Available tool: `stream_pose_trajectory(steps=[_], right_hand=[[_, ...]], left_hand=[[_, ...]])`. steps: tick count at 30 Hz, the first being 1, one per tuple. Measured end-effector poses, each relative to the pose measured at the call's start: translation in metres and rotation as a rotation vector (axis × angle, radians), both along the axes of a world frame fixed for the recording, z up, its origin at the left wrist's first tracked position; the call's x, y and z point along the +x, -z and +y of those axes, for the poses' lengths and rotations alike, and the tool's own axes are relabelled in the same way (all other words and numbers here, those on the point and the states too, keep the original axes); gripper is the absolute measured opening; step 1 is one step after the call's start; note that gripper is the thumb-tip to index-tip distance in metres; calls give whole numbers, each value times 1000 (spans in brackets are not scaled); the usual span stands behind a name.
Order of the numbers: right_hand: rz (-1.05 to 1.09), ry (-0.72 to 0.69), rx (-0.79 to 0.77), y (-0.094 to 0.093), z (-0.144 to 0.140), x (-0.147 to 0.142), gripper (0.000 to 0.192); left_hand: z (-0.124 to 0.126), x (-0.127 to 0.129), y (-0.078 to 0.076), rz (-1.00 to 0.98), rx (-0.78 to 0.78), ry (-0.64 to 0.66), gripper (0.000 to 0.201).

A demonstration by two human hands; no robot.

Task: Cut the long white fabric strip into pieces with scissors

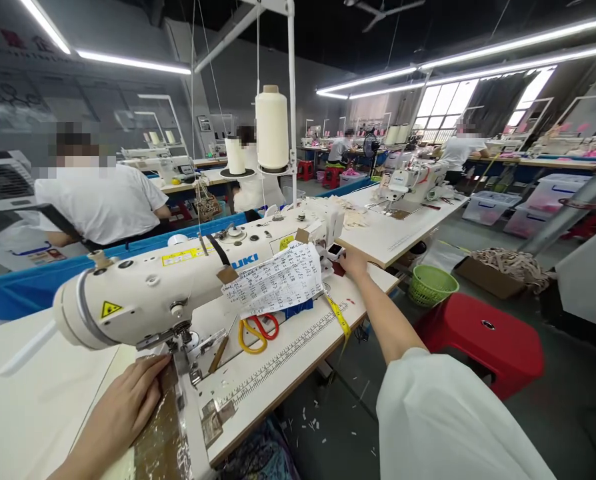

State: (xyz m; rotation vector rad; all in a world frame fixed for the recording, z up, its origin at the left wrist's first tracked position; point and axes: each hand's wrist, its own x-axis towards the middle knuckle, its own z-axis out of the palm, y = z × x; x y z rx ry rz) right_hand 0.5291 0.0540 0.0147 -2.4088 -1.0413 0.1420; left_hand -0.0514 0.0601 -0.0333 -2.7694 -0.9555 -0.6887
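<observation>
A: Head view: left hand (128, 400), fingers together, lies flat on glossy brown fabric (161, 427) near the needle of the smooth cream sewing machine (178, 280).
B: Right?
A: Right hand (353, 263) reaches the machine's far end; can't tell its fingers. Scissors (258, 331) lie mid-table; yellow tape measure (339, 317) hangs over the right edge.

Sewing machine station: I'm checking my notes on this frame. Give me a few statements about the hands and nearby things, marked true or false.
1. The left hand lies flat on the fabric beside the needle. True.
2. The right hand holds the scissors. False: the scissors lie untouched on the table; the hand reaches to the far end of the sewing machine.
3. A printed paper sheet hangs on the machine. True.
4. The stool is green. False: the stool is red; the basket is green.
</observation>
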Motion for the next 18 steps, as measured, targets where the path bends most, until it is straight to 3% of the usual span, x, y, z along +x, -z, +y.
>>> stream_pose_trajectory(steps=[7, 13, 16, 18], right_hand=[[368, -145, -171, -20, 11, 38, 22], [591, -174, -47, -46, -5, 56, 23], [650, -151, 61, -51, -35, 59, 25], [671, -149, 139, -50, -71, 56, 30]], left_hand=[[2, -4, 5, 51, 34, -6, 36], [-5, 3, -7, 18, 86, -13, 35], [-34, 33, -25, -88, 103, 51, 35], [-68, 75, -37, -239, -25, 182, 37]])
